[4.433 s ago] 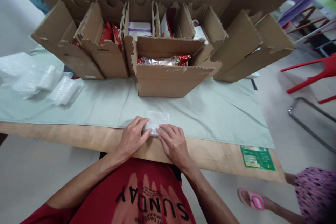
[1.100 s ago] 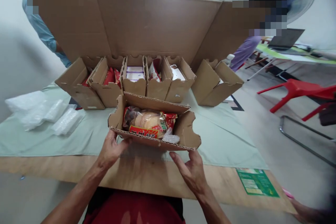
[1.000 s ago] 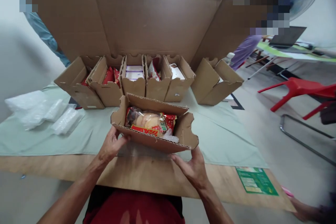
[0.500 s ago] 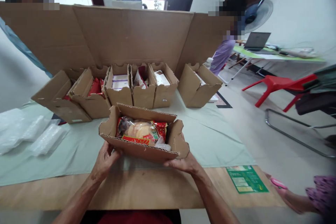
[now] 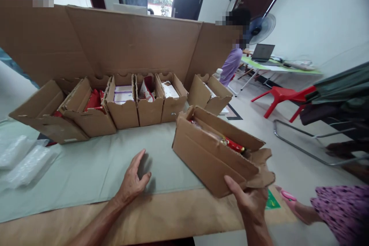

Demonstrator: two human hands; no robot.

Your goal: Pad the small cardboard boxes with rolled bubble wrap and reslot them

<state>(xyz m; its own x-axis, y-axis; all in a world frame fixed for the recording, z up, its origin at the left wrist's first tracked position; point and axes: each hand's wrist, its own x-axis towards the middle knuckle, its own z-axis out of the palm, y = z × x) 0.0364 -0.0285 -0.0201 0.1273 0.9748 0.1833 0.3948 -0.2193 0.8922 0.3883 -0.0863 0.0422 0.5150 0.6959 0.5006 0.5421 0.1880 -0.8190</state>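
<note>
My right hand grips the near right corner of an open cardboard box, held tilted over the table's right end. A red snack packet shows inside it. My left hand is open, fingers apart, hovering just above the pale green cloth, holding nothing and apart from the box.
A row of open cardboard bins with red packets and white packs stands before a tall cardboard sheet. Bubble-wrap bags lie at left. A person in purple patterned clothes is at lower right; red chairs stand beyond.
My left hand has let go of the box. My right hand has swung the box to the right and tilted it. The view has turned right.
</note>
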